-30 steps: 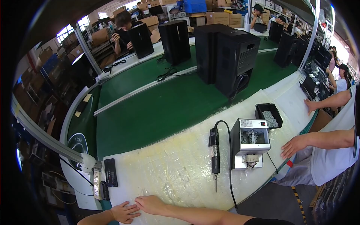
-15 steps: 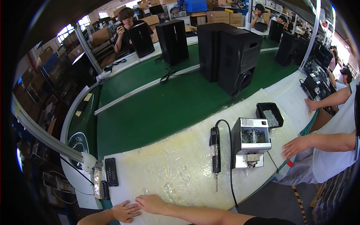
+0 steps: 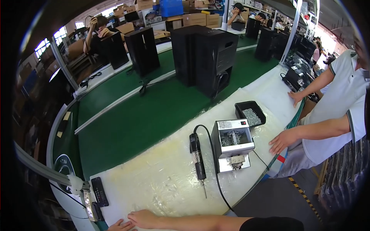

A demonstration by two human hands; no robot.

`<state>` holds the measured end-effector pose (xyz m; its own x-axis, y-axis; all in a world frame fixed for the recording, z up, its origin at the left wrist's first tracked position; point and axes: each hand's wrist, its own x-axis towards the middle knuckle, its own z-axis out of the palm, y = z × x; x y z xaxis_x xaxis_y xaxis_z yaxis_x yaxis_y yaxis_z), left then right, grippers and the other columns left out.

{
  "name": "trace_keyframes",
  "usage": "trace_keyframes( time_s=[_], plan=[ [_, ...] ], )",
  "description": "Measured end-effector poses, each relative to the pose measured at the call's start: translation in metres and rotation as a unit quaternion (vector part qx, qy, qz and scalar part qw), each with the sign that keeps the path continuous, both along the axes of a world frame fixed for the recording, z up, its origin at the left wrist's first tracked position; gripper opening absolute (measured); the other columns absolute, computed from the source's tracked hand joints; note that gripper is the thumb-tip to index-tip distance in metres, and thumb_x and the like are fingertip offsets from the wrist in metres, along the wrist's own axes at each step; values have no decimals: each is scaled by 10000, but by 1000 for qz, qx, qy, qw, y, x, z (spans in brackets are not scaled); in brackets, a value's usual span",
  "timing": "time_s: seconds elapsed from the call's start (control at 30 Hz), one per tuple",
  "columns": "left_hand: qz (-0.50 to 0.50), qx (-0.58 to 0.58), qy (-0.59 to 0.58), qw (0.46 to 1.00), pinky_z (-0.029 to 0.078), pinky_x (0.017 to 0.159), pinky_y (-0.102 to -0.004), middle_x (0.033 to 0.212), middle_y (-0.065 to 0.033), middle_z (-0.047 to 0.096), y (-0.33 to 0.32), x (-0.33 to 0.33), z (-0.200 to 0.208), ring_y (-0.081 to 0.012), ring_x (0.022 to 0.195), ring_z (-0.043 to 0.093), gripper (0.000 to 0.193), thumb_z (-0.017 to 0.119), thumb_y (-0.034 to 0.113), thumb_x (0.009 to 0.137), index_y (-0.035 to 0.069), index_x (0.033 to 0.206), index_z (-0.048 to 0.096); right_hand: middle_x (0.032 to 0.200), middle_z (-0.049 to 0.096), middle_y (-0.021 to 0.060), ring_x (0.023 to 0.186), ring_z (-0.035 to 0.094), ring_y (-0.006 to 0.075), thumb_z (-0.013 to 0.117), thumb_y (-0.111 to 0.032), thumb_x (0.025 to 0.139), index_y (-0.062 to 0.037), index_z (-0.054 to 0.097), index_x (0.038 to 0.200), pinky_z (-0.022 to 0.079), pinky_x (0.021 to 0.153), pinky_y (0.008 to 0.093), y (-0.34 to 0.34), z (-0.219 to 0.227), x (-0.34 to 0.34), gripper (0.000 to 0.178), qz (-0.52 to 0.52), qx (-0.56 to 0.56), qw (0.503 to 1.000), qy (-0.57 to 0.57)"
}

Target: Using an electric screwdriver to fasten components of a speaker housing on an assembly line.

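My left hand (image 3: 121, 226) lies at the lower edge, mostly cut off by the frame, with its visible fingers stretched out. Right beside it, my right hand (image 3: 143, 219) rests on the plastic-covered worktop (image 3: 154, 192), fingers extended and nothing in them. Left of the hands and a little farther off is a black remote control (image 3: 100, 191). Across the worktop to the right lies a black electric screwdriver (image 3: 197, 158) with a long bit, its cable (image 3: 213, 154) curving toward the near edge. Beside that stands a metal screw feeder (image 3: 232, 144) holding loose screws.
A black bin of screws (image 3: 252, 114) sits behind the feeder. Tall black speakers (image 3: 208, 57) stand on the green conveyor (image 3: 127, 123). At the right, a person in a white shirt (image 3: 327, 104) leans both hands on the worktop. A power strip (image 3: 90, 208) hangs by the left post.
The view has turned to the right, so the worktop things appear farther left. My left hand has slipped mostly out of frame. The far-left person's hands are raised higher.
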<state>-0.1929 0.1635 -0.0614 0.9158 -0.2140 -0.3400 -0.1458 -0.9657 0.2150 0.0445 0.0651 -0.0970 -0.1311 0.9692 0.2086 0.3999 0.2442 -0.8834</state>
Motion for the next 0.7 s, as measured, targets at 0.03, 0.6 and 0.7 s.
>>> trace_keyframes(
  time_s=[0.03,0.6,0.7],
  plan=[
    [0,0,0,1000,266,1054,-636,1375,-213,458,0,-1,0,-374,1315,391,541,527,315,784,62,1262,548,796,592,119,697,611,340,475,-196,917,-76,547,883,478,617,450,0,0,-1,144,4,-2,1000,-2],
    [31,17,87,996,205,1104,-591,1481,-205,321,-9,-21,1,-354,1393,265,678,551,306,761,71,1384,422,787,624,133,720,628,338,508,-224,853,-72,586,826,493,610,457,4,-8,-14,172,30,-5,999,-28],
    [-81,98,66,990,319,1055,-514,1396,-115,457,2,-6,2,-264,1318,391,549,498,403,844,192,1351,500,814,617,119,732,623,342,498,-233,898,-81,567,850,498,619,453,6,-20,-12,174,34,-20,998,-49]
  ],
)
